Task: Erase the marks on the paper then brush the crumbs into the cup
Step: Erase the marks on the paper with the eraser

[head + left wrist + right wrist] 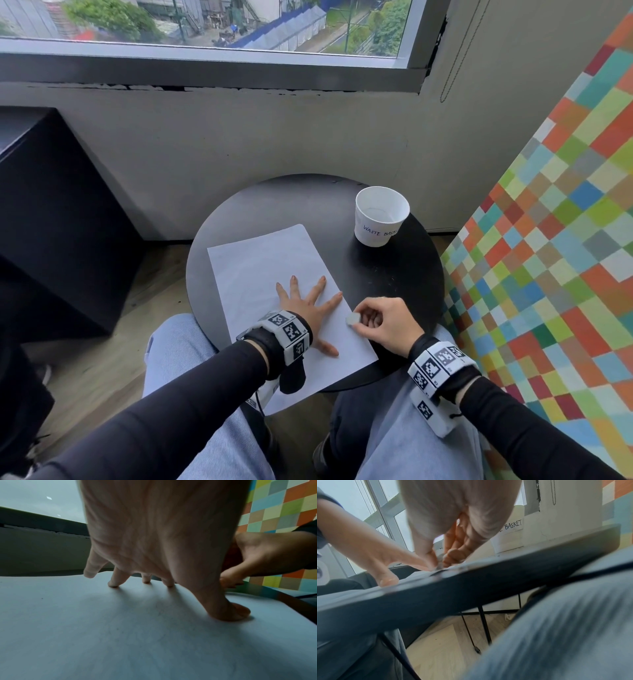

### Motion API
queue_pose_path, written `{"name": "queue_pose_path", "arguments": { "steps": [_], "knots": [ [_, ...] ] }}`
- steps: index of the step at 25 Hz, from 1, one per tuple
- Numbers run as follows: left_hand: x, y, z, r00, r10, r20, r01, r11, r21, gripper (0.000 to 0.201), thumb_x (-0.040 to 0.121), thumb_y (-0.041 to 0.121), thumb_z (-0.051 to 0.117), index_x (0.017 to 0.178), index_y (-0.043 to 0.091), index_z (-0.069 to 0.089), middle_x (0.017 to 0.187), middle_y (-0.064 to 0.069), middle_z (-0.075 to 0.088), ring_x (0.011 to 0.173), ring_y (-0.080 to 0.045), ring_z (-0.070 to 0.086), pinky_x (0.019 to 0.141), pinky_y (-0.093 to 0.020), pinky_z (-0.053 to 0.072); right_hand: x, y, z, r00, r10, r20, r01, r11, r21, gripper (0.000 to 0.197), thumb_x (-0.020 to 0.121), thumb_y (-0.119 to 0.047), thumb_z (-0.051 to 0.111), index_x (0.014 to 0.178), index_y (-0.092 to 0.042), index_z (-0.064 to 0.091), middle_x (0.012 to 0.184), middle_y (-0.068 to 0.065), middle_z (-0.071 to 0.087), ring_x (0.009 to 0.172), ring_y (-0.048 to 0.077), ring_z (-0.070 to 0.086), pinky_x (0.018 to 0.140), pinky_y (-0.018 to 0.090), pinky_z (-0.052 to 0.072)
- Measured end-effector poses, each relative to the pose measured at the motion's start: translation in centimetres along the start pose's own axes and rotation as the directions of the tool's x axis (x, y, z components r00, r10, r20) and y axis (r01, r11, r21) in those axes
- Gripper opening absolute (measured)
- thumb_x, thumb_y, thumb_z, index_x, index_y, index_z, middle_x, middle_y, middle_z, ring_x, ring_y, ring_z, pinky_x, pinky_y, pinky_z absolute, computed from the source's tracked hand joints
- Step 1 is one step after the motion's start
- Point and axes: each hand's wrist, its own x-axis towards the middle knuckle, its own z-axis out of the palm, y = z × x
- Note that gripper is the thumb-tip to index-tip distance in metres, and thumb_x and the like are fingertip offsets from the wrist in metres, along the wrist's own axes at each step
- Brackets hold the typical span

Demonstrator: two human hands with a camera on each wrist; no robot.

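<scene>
A white sheet of paper [260, 270] lies slanted on a small round black table [394, 270]. My left hand [308, 305] lies flat on the paper's near half with the fingers spread, pressing it down; the left wrist view shows the fingertips [113, 584] on the sheet [120, 635]. My right hand [380, 322] pinches a small white eraser [352, 319] at the paper's right edge, just beside the left index finger. A white paper cup [381, 216] labelled "WASTE BASKET" stands upright at the table's far right. No marks on the paper are plain to see.
A wall with a window runs behind the table. A panel of coloured squares [548, 240] stands close on the right, and a dark cabinet [51, 205] on the left. My knees in jeans [411, 428] sit under the table's near edge [471, 585].
</scene>
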Motion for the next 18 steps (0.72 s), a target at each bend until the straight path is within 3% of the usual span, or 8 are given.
{"name": "queue_pose_path", "arguments": {
  "steps": [1,4,8,11,15,18],
  "knots": [
    [0.0,0.05,-0.01,1.0,-0.001,0.003,0.001,1.0,-0.002,0.117,0.072,0.083,0.056,0.151,0.043,-0.021,0.16,0.001,-0.031,0.143,-0.055,-0.016,0.11,-0.074,0.0,0.06,0.07,-0.07,1.0,0.004,-0.019,-0.004,1.0,-0.016,0.012,0.073,-0.018,0.08,0.077,-0.012,0.07,0.062,-0.003,0.061,0.054,0.006,0.053,0.056,0.013,0.041],
    [-0.05,0.08,0.07,1.0,-0.012,0.013,0.012,1.0,0.004,0.117,0.072,0.083,0.056,0.151,0.043,-0.021,0.16,0.001,-0.031,0.143,-0.056,-0.015,0.11,-0.075,0.0,-0.11,-0.18,0.26,0.996,-0.022,0.09,0.02,0.999,0.026,0.016,0.072,-0.02,0.082,0.078,-0.011,0.07,0.061,-0.002,0.063,0.054,0.008,0.055,0.056,0.013,0.043],
    [0.04,0.05,-0.04,1.0,-0.002,0.014,0.002,1.0,-0.004,0.117,0.072,0.083,0.056,0.151,0.044,-0.022,0.16,0.002,-0.032,0.143,-0.055,-0.016,0.11,-0.074,-0.001,0.15,-0.19,0.05,1.0,-0.008,-0.012,0.008,1.0,-0.017,0.013,0.074,-0.018,0.08,0.077,-0.012,0.069,0.062,-0.002,0.062,0.056,0.01,0.055,0.056,0.014,0.043],
    [-0.04,0.06,0.01,1.0,-0.009,0.017,0.009,1.0,0.002,0.117,0.072,0.083,0.056,0.151,0.043,-0.022,0.16,0.001,-0.032,0.143,-0.056,-0.016,0.109,-0.075,-0.001,-0.12,-0.3,0.32,0.994,-0.045,0.104,0.042,0.999,0.029,0.015,0.072,-0.019,0.082,0.078,-0.012,0.07,0.063,0.001,0.063,0.056,0.011,0.057,0.057,0.014,0.045],
    [-0.02,0.09,-0.03,1.0,-0.005,0.014,0.005,1.0,0.007,0.117,0.073,0.083,0.055,0.151,0.042,-0.022,0.16,0.001,-0.032,0.143,-0.056,-0.015,0.11,-0.074,0.0,0.35,-0.15,0.34,0.999,-0.014,-0.034,0.012,0.999,-0.036,0.013,0.075,-0.02,0.079,0.078,-0.012,0.07,0.063,-0.002,0.062,0.058,0.01,0.055,0.057,0.011,0.041],
    [-0.16,0.1,-0.08,1.0,-0.004,0.012,0.004,1.0,0.009,0.117,0.073,0.083,0.055,0.151,0.042,-0.022,0.16,0.001,-0.031,0.143,-0.055,-0.014,0.11,-0.074,0.001,0.55,-0.56,0.54,0.996,-0.032,0.081,0.034,0.999,-0.016,0.015,0.073,-0.02,0.081,0.079,-0.011,0.07,0.063,-0.002,0.063,0.057,0.009,0.056,0.058,0.012,0.044]
  ]
}}
